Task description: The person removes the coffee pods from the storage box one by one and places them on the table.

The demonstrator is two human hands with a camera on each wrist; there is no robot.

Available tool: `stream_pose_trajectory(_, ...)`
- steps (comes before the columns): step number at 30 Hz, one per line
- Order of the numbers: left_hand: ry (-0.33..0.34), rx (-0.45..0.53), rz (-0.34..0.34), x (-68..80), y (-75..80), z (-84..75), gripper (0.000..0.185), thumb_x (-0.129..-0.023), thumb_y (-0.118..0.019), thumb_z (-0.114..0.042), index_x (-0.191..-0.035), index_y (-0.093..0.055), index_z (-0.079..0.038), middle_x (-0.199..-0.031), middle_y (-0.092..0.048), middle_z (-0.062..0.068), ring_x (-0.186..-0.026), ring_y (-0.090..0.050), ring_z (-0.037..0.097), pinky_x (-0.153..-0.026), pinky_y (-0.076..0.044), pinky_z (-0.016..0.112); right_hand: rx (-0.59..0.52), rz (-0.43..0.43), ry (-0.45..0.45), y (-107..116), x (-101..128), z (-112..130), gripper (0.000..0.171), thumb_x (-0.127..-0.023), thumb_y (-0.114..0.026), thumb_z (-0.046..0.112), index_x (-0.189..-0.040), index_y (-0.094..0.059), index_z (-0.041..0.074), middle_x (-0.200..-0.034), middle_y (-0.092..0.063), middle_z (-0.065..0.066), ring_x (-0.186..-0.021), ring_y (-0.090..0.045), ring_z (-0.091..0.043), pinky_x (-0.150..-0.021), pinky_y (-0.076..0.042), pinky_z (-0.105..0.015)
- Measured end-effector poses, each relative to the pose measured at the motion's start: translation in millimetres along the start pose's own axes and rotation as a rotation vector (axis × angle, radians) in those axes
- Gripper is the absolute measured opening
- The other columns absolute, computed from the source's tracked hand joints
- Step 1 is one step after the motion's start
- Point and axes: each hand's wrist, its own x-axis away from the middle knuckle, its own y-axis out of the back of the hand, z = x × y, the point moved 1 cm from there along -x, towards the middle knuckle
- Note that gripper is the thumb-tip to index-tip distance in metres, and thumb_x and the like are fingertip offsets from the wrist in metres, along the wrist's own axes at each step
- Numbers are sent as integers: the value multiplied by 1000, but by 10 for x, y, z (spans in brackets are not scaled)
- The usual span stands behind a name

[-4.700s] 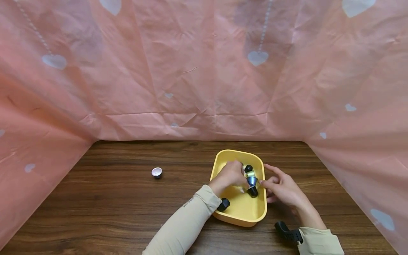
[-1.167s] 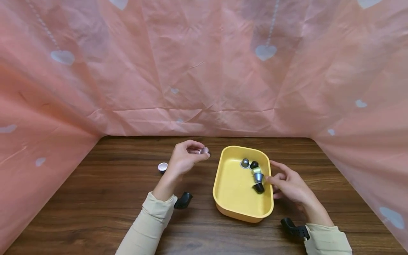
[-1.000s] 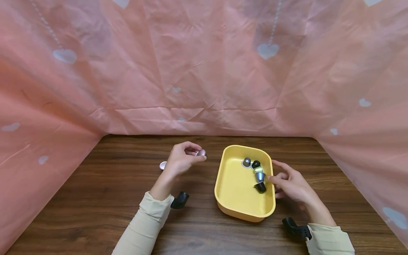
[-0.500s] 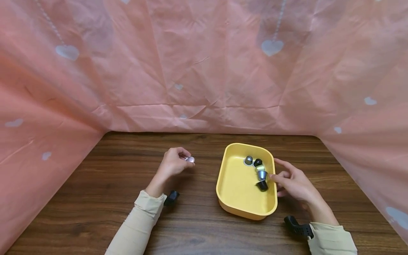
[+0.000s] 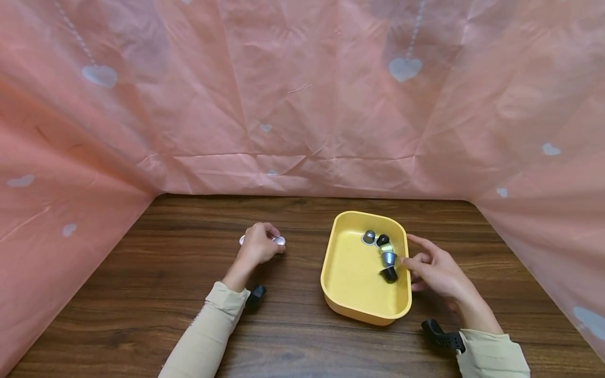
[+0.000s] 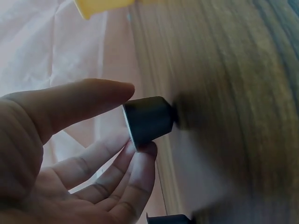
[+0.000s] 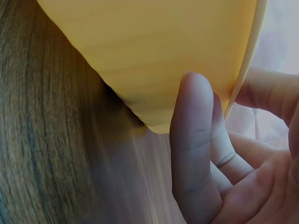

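capsule (image 5: 279,241) in left hand (image 5: 257,247)

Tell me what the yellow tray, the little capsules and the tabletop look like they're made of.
The yellow tray looks like matte plastic: even colour, rounded moulded rim. The capsules seem to be thin metal, likely aluminium, going by their shiny foil-like tops; the one the left hand pinches has a dark satin body. The tabletop shows dark wood grain, possibly laminate.

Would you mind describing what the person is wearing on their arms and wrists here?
Both arms wear long, pale cream sleeves that end at the wrists. The left sleeve shows a faint line of small marks along it. A black camera mount sits at each wrist: one by the left hand, one below the right hand. Both hands are bare.
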Motion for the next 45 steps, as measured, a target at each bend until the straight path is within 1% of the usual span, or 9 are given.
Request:
stream_pose_trajectory(16, -38, 22, -62, -35, -66, 67, 33, -70, -91, -5, -100, -78, 2, -95, -75, 18, -93, -69, 32, -83, -55, 38, 7, 2, 7, -2, -4, -3, 79, -105, -68, 13, -168, -23, 0, -86, -69, -2, -72, -66, -11, -66, -66, -37)
stream_pose_trajectory(21, -29, 18, -65, -23, -44, 49, 40, -71, -92, -7, -107, -78, 3, -100, -75, 19, -96, -69, 33, -86, -56, 41, 17, 1, 7, -1, -6, -11, 79, -105, -68, 14, -168, -23, 0, -87, -70, -2, -72, -66, -11, -66, -66, -37)
stream_pose_trajectory(24, -24, 52, -65, -12, 20, 2, 43, -75, -92, -11, -114, -78, 2, -106, -76, 21, -102, -71, 35, -92, -58, 45, 25, 2, 8, 2, -8, -9, 79, -105, -68, 15, -168, -23, 0, -87, -70, -2, -72, -66, -12, -66, -66, -36)
stream_pose_trajectory(27, -9, 203, -51, -1, 115, -64, 42, -82, -91, -14, -119, -78, 0, -115, -78, 21, -108, -74, 33, -95, -59, 42, 32, 1, 7, 5, -10, 0, 79, -105, -68, 15, -168, -24, 0, -87, -70, -2, -73, -66, -12, -66, -66, -36)
stream_pose_trajectory(32, 43, 682, 45, 10, 253, -135, 41, -90, -86, -9, -129, -75, -1, -123, -79, 13, -106, -76, 16, -93, -59, 25, 48, 1, -3, 13, -13, 7, 79, -106, -67, 16, -169, -23, 0, -86, -70, -2, -73, -65, -12, -66, -66, -35)
stream_pose_trajectory(35, 43, 855, 110, 12, 312, -159, 44, -93, -81, -2, -136, -70, 2, -127, -78, 12, -105, -76, 8, -98, -57, 21, 39, 4, -10, 13, -15, 10, 80, -105, -67, 16, -169, -22, 0, -87, -70, -1, -74, -66, -12, -66, -66, -35)
stream_pose_trajectory(37, 32, 895, 137, 12, 332, -169, 46, -94, -79, 0, -138, -68, 3, -132, -76, 15, -105, -77, 6, -101, -56, 21, 30, 5, -14, 9, -16, 10, 80, -105, -68, 16, -169, -22, 0, -87, -70, -1, -74, -66, -12, -67, -66, -36)
stream_pose_trajectory(40, 31, 898, 146, 14, 346, -181, 45, -94, -79, 0, -137, -68, 3, -139, -72, 22, -105, -77, 6, -103, -55, 21, 29, 5, -14, 9, -18, 7, 80, -105, -68, 16, -169, -23, 1, -87, -70, -1, -74, -67, -12, -67, -66, -36)
stream_pose_trajectory(45, 39, 843, 144, 20, 337, -189, 47, -93, -82, -5, -137, -69, 2, -129, -78, 12, -105, -75, 5, -105, -52, 22, 33, 3, -7, 12, -17, 1, 79, -105, -68, 16, -169, -24, 1, -87, -70, -1, -73, -67, -12, -67, -66, -37)
